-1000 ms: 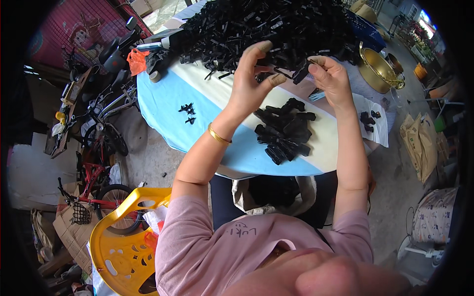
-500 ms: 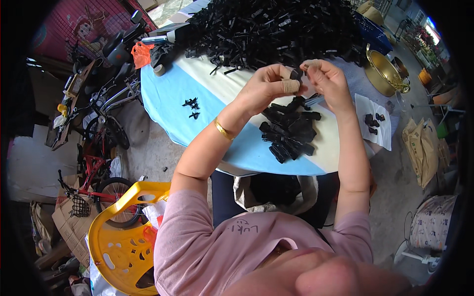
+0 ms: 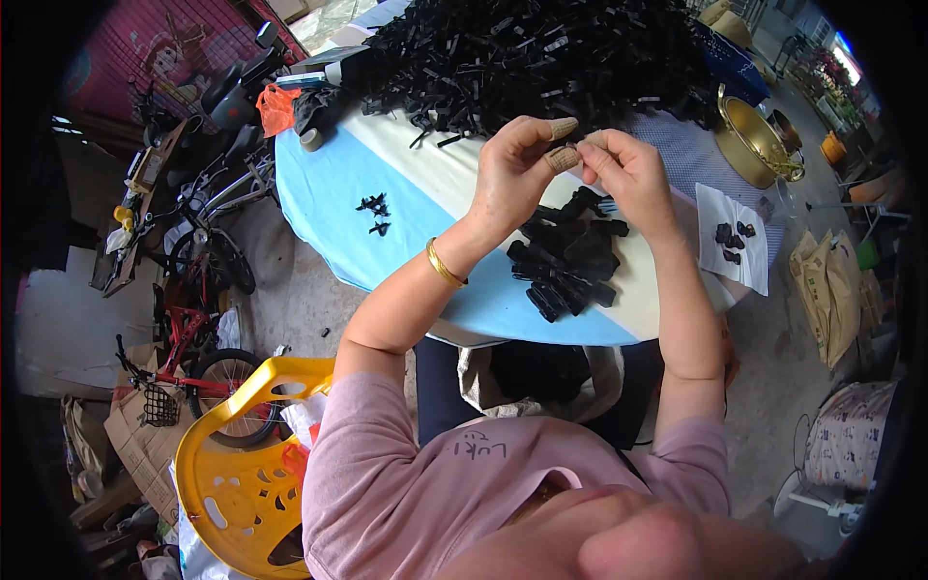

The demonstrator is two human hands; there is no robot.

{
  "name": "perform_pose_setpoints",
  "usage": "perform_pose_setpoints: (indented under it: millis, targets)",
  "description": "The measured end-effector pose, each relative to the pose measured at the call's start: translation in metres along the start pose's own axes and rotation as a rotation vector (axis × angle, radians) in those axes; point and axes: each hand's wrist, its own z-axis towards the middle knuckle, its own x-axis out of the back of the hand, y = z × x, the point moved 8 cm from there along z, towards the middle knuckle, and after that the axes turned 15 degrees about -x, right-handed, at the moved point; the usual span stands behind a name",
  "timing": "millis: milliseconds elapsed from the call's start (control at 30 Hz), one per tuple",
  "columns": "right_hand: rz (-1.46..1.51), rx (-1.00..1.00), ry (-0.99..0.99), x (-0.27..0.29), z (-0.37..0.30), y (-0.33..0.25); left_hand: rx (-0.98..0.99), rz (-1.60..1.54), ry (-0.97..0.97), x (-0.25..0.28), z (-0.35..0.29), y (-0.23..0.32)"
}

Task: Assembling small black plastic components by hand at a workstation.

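Upper centre of frame: left hand (image 3: 517, 174) and right hand (image 3: 628, 174), fingertips pinched together on something too small to identify. Below: black parts pile (image 3: 570, 266). Risk: item slipping, lost among pile.

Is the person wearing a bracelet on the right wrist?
No, the gold bangle sits on the wrist of the left hand, while the right hand has a bare wrist.

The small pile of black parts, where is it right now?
In the head view, the small pile of black parts lies on the table, directly below both raised hands, nearer the person than the big heap.
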Motion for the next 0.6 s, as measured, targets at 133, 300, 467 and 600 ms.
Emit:
perform_pose_setpoints:
  millis: [133, 300, 467, 600]
  targets:
    - [0.017, -0.085, -0.036, -0.001, 0.0, 0.004, -0.12, 0.182, -0.076, -0.004, 0.0, 0.015]
    - [-0.014, -0.013, -0.037, 0.002, 0.006, 0.009, -0.289, 0.517, -0.219, -0.009, 0.003, 0.028]
    - [0.076, -0.145, 0.03, 0.057, 0.034, 0.044, 0.053, 0.213, -0.258, -0.016, 0.001, 0.006]
    - [-0.579, -0.189, 0.301, 0.055, 0.048, 0.066, 0.083, 0.313, -0.756, -0.045, -0.021, 0.001]
